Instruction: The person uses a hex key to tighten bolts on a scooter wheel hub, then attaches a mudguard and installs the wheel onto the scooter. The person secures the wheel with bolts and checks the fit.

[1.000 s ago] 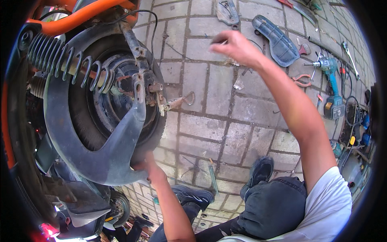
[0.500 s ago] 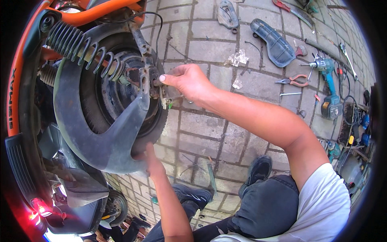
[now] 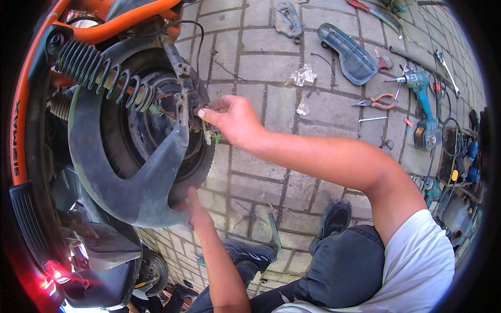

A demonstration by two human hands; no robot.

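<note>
My right hand (image 3: pixel 233 121) is closed at the bracket (image 3: pixel 193 107) by the wheel's hub. Its thumb presses there, and whatever small piece the fingers pinch is hidden. My left hand (image 3: pixel 199 213) grips the lower end of the dark plastic mudguard (image 3: pixel 122 201), its fingers partly behind the edge. The mudguard curves around a black tyre (image 3: pixel 194 180) on a scooter. A coil-spring shock absorber (image 3: pixel 104 73) slants down to the rusty bracket beside the hub. A thin black cable (image 3: pixel 202 39) loops above my right hand.
On the brick paving lie a cordless impact driver (image 3: pixel 421 96), pliers (image 3: pixel 377 103), a hex key (image 3: pixel 372 119), a wrench (image 3: pixel 448 73) and a dark plastic cover (image 3: pixel 347 55). My shoes (image 3: pixel 335 219) stand close by. The scooter's orange frame (image 3: pixel 117 23) and lit red tail lamp (image 3: pixel 55 271) border the left.
My right hand has shifted slightly left and down in the picture, along with the bracket and the paving. My left hand keeps its hold on the mudguard.
</note>
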